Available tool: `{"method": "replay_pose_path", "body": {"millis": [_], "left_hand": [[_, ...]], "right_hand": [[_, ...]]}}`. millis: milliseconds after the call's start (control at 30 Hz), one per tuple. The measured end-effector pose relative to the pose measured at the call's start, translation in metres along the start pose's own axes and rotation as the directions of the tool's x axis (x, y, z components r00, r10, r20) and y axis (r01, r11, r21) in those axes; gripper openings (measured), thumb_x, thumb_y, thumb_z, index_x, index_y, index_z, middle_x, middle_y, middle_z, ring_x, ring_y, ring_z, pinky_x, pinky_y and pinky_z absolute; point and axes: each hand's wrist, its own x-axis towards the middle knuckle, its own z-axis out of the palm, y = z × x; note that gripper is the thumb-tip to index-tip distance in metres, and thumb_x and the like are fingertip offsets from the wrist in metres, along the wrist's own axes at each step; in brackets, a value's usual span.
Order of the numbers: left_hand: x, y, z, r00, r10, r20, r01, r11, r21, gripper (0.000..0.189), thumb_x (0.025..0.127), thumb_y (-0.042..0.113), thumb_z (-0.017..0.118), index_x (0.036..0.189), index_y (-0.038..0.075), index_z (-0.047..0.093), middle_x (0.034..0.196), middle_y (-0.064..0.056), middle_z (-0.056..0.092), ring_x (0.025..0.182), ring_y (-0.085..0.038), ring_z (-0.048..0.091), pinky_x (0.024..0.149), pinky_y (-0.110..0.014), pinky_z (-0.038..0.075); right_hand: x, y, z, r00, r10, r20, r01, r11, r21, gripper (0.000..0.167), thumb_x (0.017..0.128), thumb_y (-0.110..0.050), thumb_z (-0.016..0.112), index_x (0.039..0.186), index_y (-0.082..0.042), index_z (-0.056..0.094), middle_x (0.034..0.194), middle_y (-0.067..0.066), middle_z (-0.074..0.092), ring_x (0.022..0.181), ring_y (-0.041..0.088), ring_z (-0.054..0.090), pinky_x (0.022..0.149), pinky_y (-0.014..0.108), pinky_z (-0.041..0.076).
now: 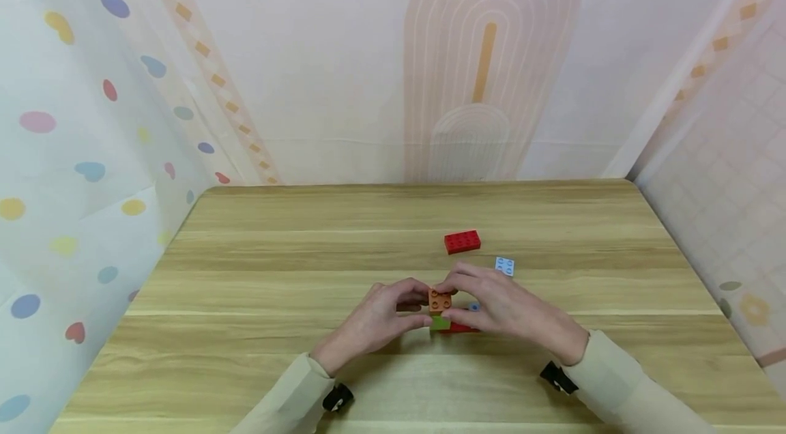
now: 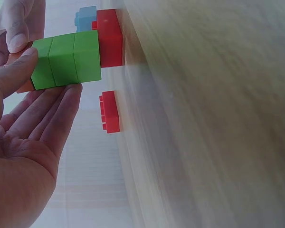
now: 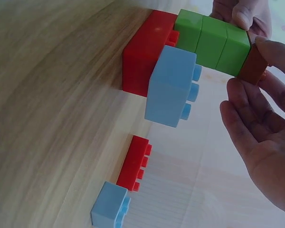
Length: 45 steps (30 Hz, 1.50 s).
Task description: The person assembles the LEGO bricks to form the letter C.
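A stack of several green bricks [image 2: 64, 59] stands on one end of a red brick [image 3: 142, 57], with an orange brick [image 1: 439, 302] on top. My right hand [image 1: 500, 301] pinches the orange brick between thumb and fingers. On the other side, my left hand [image 1: 383, 316] holds the upper part of the stack, its thumb over the top green brick and its fingers behind. Beside the green stack, a light blue brick [image 3: 170, 85] sits on the same red brick, partly overhanging it. In the head view my right hand hides most of that blue brick.
Beyond the hands, a loose red brick [image 1: 462, 242] lies on the wooden table [image 1: 276, 270]. A small light blue brick [image 1: 505, 265] rests just past my right hand. Patterned curtains [image 1: 319, 65] hang behind the table and along its sides.
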Motion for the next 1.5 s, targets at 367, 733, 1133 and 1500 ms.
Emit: {"method": "replay_pose_path", "body": {"millis": [367, 733, 1133, 1500], "left_hand": [[0.005, 0.000, 0.001, 1.000, 0.009, 0.021, -0.010, 1.000, 0.021, 0.033, 0.092, 0.023, 0.073, 0.121, 0.010, 0.064, 0.120, -0.006, 0.069, 0.107, -0.024, 0.068, 0.089, -0.025, 0.053], [0.001, -0.002, 0.004, 0.995, 0.088, -0.052, -0.090, 0.995, -0.032, 0.027, 0.095, 0.026, 0.069, 0.117, 0.013, 0.059, 0.115, -0.004, 0.070, 0.101, -0.012, 0.068, 0.088, -0.028, 0.055], [0.006, 0.011, -0.002, 0.989, 0.147, -0.021, -0.143, 0.981, 0.129, 0.019, 0.095, 0.020, 0.070, 0.109, 0.013, 0.061, 0.112, -0.003, 0.071, 0.102, -0.015, 0.068, 0.089, -0.028, 0.054], [0.003, 0.012, -0.003, 0.997, 0.078, 0.009, -0.079, 0.990, 0.121, 0.027, 0.096, 0.026, 0.068, 0.117, 0.013, 0.057, 0.115, -0.002, 0.068, 0.106, -0.019, 0.066, 0.092, -0.029, 0.053]], "right_hand": [[-0.001, 0.001, -0.002, 0.999, 0.040, 0.006, -0.040, 0.999, -0.032, 0.030, 0.089, -0.024, 0.076, 0.115, -0.011, 0.070, 0.103, -0.009, 0.060, 0.074, 0.013, 0.058, 0.063, 0.016, 0.049], [-0.002, 0.001, 0.005, 0.998, 0.062, -0.024, -0.063, 0.998, -0.007, 0.031, 0.088, -0.024, 0.078, 0.114, -0.010, 0.070, 0.103, -0.008, 0.062, 0.075, 0.015, 0.057, 0.063, 0.019, 0.049], [0.000, 0.001, 0.002, 0.995, 0.095, -0.025, -0.095, 0.996, 0.003, 0.032, 0.086, -0.024, 0.080, 0.112, -0.010, 0.070, 0.101, -0.006, 0.064, 0.075, 0.016, 0.057, 0.063, 0.020, 0.049], [-0.005, 0.005, -0.007, 0.979, 0.193, 0.060, -0.195, 0.980, 0.029, 0.050, 0.089, -0.044, 0.072, 0.128, -0.012, 0.065, 0.123, -0.006, 0.062, 0.108, 0.014, 0.061, 0.089, 0.036, 0.054]]}}
